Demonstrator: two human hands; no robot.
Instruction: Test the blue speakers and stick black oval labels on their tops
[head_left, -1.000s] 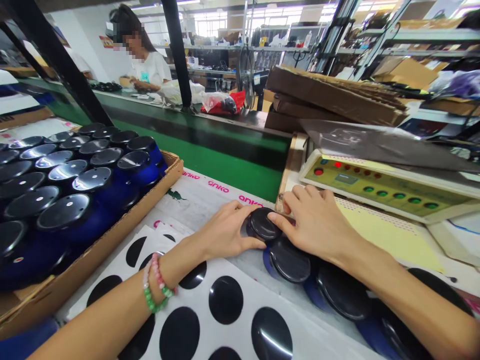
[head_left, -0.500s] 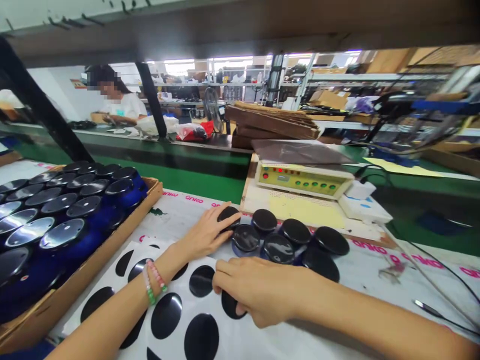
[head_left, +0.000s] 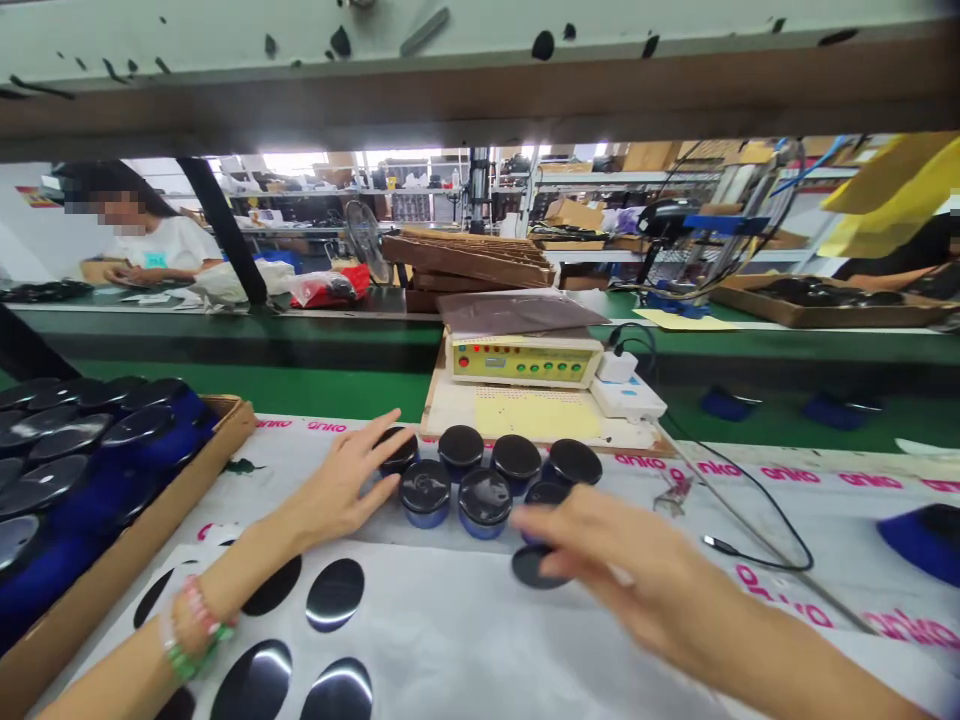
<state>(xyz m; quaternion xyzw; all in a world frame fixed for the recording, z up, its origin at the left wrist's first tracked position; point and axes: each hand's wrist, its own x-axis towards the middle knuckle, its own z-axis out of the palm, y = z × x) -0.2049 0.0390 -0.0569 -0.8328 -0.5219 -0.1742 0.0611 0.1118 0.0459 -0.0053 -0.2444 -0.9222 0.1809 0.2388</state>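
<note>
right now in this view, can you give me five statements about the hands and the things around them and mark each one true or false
1. The right hand has a black disc at its fingers. True, though motion blurs it.
2. The left hand is nearest to the control box. False: the left hand is at the leftmost black-topped cup of the group.
3. The control box shows a lit red light. True.
4. Bead bracelets are on the right wrist. False: the bead bracelets are on the left wrist.
5. The loose cable plug is inside the carton. False: the cable plug lies on the printed bench covering.
</note>
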